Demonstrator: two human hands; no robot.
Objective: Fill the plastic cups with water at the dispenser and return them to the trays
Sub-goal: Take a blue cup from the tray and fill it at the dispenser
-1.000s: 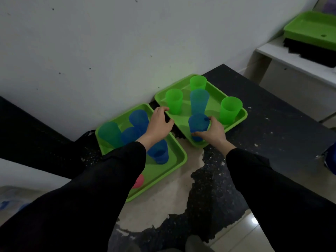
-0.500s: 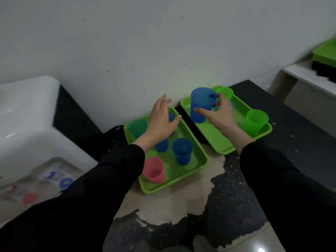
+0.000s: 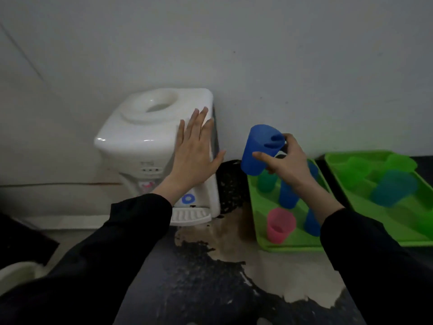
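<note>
Head view: right hand (image 3: 287, 164) grips blue cup (image 3: 257, 148); dispenser (image 3: 150, 146) lettering unreadable.

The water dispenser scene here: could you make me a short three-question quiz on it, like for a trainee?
1. True or false: the right hand holds a blue cup off the tray.
2. Which cup stands nearest the front edge of the left green tray? A) pink cup B) yellow cup C) white cup
3. Fill in: the left hand is spread open in front of the white ______.

Key:
1. True; the cup is tilted in the air, above the tray.
2. A, the pink cup.
3. Water dispenser; no bottle sits on its top.
</note>
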